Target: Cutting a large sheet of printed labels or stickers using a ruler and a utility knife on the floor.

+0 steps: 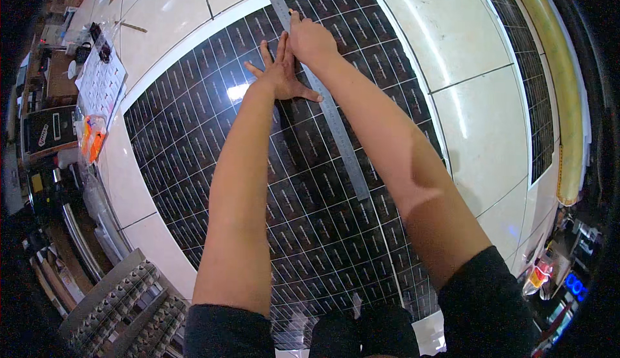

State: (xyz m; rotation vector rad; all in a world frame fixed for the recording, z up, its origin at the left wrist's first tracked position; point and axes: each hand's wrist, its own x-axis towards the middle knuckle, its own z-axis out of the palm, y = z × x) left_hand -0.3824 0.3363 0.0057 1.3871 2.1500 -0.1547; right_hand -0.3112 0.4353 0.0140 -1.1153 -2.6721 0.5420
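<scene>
Left hand (pixel 282 77) on ruler (pixel 342 148), black sheet (pixel 303 157), pale tiles (pixel 481 122)

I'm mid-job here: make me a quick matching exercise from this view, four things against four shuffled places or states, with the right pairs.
Things:
1. Metal ruler
2. Left hand
3. Yellow roll
4. Orange packet

Places or states:
A. Toward the right rim of the view
B. Lying slantwise on the large dark gridded sheet
C. On the left side of the view, beyond that sheet's edge
D. Spread out, touching the ruler

Right pairs: 1-B; 2-D; 3-A; 4-C
</scene>
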